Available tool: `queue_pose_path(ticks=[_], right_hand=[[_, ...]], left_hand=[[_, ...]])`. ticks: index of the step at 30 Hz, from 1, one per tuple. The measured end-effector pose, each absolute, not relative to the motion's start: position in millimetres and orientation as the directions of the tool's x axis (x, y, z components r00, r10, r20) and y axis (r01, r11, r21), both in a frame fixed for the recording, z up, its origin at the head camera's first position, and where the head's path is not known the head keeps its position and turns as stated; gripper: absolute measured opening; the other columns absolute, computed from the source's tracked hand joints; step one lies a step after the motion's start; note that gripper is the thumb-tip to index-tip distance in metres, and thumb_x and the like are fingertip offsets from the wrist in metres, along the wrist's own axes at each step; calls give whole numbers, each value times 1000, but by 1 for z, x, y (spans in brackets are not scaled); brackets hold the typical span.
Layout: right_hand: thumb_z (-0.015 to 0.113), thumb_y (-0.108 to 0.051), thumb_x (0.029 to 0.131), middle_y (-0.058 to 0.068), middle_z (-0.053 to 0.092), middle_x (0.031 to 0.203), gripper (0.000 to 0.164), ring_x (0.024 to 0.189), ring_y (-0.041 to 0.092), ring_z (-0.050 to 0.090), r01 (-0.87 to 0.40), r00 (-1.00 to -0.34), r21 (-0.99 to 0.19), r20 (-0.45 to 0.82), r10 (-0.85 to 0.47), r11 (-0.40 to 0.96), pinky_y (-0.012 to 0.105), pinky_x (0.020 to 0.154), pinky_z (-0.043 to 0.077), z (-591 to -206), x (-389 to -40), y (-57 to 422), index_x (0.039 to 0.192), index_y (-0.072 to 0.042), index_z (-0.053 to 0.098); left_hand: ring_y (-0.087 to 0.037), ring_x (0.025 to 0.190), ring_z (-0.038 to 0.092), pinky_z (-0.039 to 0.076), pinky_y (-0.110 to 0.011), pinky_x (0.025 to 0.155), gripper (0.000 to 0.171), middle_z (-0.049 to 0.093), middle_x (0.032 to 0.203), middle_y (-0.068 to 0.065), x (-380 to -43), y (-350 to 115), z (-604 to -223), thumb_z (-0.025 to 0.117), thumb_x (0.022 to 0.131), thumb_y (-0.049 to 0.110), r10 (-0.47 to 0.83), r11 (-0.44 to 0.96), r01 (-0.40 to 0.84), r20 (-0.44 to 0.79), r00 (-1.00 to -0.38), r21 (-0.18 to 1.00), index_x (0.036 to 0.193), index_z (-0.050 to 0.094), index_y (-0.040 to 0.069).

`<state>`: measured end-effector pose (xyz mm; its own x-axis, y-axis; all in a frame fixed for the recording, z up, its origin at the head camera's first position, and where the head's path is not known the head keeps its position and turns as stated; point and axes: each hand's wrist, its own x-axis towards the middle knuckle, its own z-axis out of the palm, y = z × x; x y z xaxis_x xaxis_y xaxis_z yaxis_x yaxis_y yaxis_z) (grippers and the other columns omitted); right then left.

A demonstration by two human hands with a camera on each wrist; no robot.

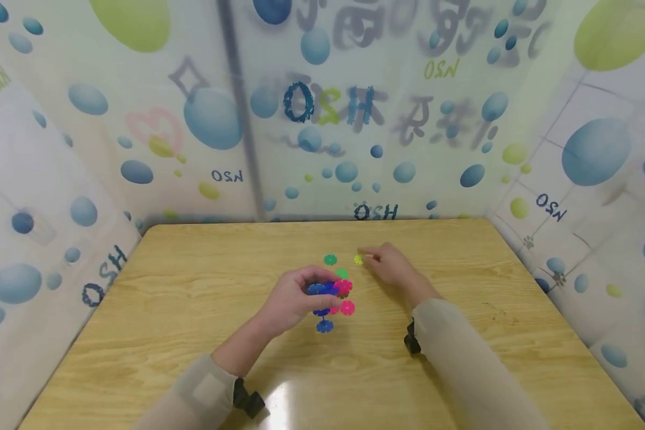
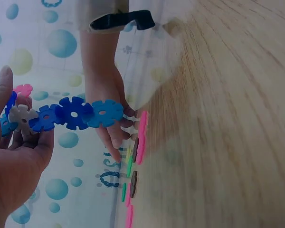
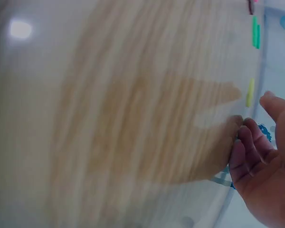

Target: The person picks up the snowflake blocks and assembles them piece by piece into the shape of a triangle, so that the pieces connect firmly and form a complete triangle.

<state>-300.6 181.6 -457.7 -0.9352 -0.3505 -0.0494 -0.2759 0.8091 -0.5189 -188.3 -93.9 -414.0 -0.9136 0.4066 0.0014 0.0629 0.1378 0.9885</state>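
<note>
- Your L hand (image 1: 292, 298) was clamped on the blue chain (image 2: 74, 114), fingers & thumb round it, above the table (image 1: 193, 257), abt midway btwn its L & R edges.
- Your R hand (image 1: 389, 264) had thumb & fingers apart, just beside the yellow disc (image 1: 358, 260); couldn't tell if they touched it.
- Yellow disc lay flat, nearer the far edge than the near one, w/ green discs (image 1: 330, 260) to its L.
- Step looked like a pick-up of the yellow disc. Prob. best: a light thumb-&-index pinch on the rim, since it was thin; dragging it L might've nudged the green ones.
- L grip needed to stay gentle, I'd guess, as a hard squeeze could pop chain joints.
- Surface: wood-grain, smooth, w/ glare by the near edge.
- Room: back wall (image 1: 435, 119) & side walls (image 1: 596, 227) had blue/green bubbles & mirrored H2O lettering, right behind the far edge.
</note>
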Motion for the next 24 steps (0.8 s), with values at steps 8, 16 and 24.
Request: queue_pose_path(ticks=[8,16,24], right_hand=[[74,-17,105,15,67,119,28,108,29,63,-207,-946,-538,-104,-308,817,49,100,57,-454,-294,182,131,-8,76],[83,-15,98,9,70,109,21,101,25,63,-138,-944,-573,-171,-283,808,43,95,57,-446,-268,196,111,-6,69],[74,-20,107,7,74,107,18,95,24,71,-150,-951,-795,-45,-305,587,39,83,64,-436,-229,204,121,-10,75]], left_hand=[[-20,105,76,64,-30,85,35,81,125,-5,-186,-95,-414,89,95,29,431,136,84,17,-902,987,126,78,16],[-24,103,74,63,-31,85,28,80,120,-4,-185,-93,-417,83,100,34,403,175,79,2,-915,981,123,79,18],[-43,120,75,66,-37,91,23,83,122,-7,-183,-90,-415,76,106,31,402,155,95,25,-915,983,123,76,16]])
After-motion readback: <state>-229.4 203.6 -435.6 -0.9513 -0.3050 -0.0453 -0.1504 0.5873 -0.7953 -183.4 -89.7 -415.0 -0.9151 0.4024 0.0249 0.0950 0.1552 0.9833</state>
